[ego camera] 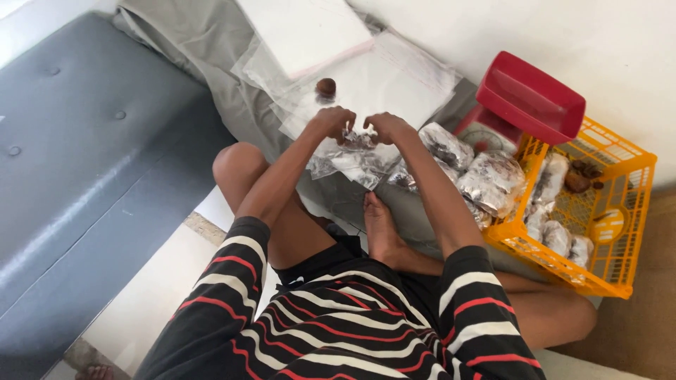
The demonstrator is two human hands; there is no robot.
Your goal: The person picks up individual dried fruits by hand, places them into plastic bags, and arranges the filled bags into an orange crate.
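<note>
**A:** What are the hands doing right now?

**B:** Both are pinched shut on the same small clear plastic packet (358, 141) with dark contents. The left hand (332, 123) grips one side of its top, the right hand (386, 127) the other, held just above the grey cloth (232, 98) in front of the person's folded legs.

**A:** How would you handle that well?

**B:** I'd judge it best to keep the top edge taut between the two hands and the contents settled low, so the film doesn't crumple (thin film slips easily). Small, even finger movements would suit it.

**A:** What packages lie around?

**B:** Just beyond the hands is a loose stack of flat clear bags (380, 81), with one dark round piece (325, 87) resting on it. A white flat sheet (303, 32) lies further up. To the right, a heap of filled clear packets (486, 179), lumpy and shiny with brown contents, sits against an orange plastic crate (630, 211).

**A:** And in the crate?

**B:** More filled packets (556, 236) and a few loose brown pieces (581, 179) in its far corner. There's a round pale label on the crate's floor; I can't make out its detail. A red scale with a red tray (529, 98) stands just behind.
</note>
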